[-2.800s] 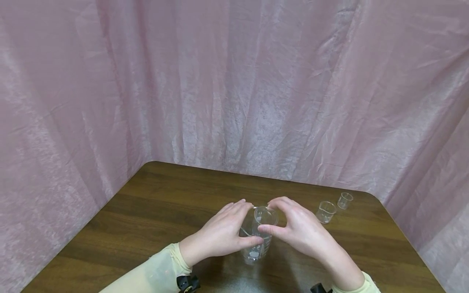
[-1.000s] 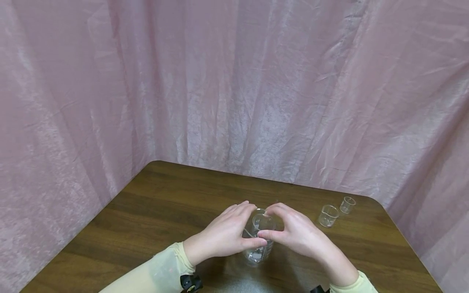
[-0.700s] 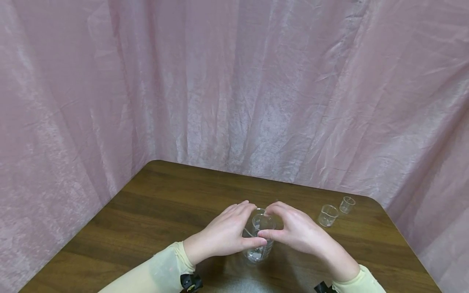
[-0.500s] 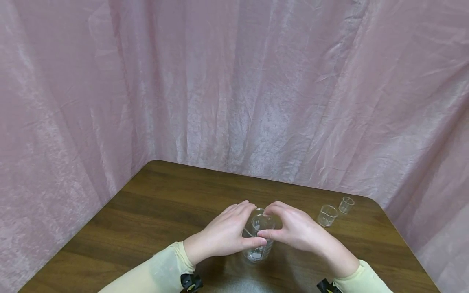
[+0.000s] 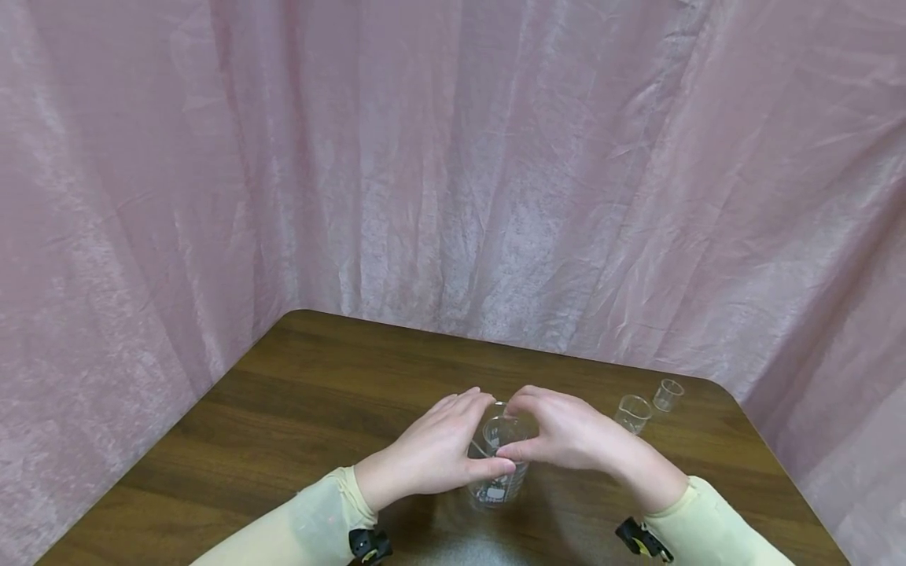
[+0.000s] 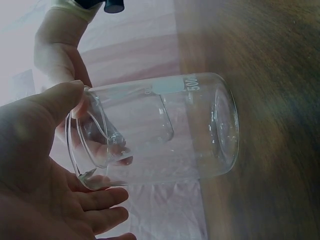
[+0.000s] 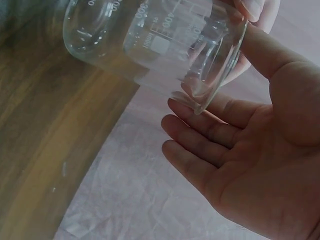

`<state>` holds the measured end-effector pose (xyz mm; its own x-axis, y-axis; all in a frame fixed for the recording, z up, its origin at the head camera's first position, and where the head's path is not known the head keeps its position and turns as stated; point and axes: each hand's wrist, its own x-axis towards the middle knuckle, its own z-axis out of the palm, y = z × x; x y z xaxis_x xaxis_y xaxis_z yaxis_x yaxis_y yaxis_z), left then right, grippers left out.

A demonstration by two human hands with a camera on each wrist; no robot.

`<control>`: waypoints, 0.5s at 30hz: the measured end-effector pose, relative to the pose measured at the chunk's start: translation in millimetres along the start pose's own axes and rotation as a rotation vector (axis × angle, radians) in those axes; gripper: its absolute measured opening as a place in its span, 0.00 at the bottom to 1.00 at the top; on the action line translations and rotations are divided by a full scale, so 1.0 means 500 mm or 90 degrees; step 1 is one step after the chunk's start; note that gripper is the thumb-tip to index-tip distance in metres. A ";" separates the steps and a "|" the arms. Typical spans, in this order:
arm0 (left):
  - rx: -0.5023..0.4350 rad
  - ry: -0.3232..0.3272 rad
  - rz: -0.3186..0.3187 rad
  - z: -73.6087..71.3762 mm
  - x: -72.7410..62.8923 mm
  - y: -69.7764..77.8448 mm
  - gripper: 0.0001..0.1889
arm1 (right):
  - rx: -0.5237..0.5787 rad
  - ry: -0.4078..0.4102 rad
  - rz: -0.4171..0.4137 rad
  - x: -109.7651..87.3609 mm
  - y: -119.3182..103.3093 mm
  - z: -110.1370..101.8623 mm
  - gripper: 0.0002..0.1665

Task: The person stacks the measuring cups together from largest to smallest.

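Observation:
A tall clear glass beaker (image 5: 493,494) with white markings stands on the table in the head view, a smaller glass beaker (image 5: 504,432) inside its mouth. My left hand (image 5: 428,460) grips the larger beaker's rim, thumb on the near side and fingers on the far side. My right hand (image 5: 576,432) pinches the smaller beaker near its rim between thumb and fingers. In the left wrist view the smaller beaker's base (image 6: 169,125) sits partway down the larger beaker (image 6: 200,167), above its floor. The right wrist view shows both rims close together.
Two small empty glass beakers stand at the back right of the table: a medium one (image 5: 633,414) beside my right hand and a smaller one (image 5: 668,395) behind it. The brown wooden table (image 5: 340,369) ends at pink curtains (image 5: 453,196).
My right hand has moved slightly down and left with the smaller beaker, which sits a little lower in the larger one. My right forearm has swung upward; the left hand keeps its grip.

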<state>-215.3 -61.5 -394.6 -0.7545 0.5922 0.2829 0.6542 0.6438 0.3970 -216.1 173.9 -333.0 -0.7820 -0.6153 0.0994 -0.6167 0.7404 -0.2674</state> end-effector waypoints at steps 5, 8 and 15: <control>-0.006 0.003 0.005 0.001 0.001 -0.001 0.45 | -0.002 -0.029 0.004 0.011 -0.003 -0.007 0.31; -0.007 -0.003 0.001 0.000 0.000 0.000 0.45 | -0.007 -0.045 0.011 0.016 -0.004 -0.010 0.31; -0.006 -0.007 -0.002 -0.001 0.000 0.002 0.46 | -0.010 -0.072 0.021 0.027 -0.010 -0.013 0.32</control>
<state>-214.6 -61.2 -394.0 -0.7564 0.5950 0.2718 0.6506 0.6414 0.4065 -224.4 163.7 -324.1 -0.7870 -0.6167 -0.0180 -0.5932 0.7643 -0.2529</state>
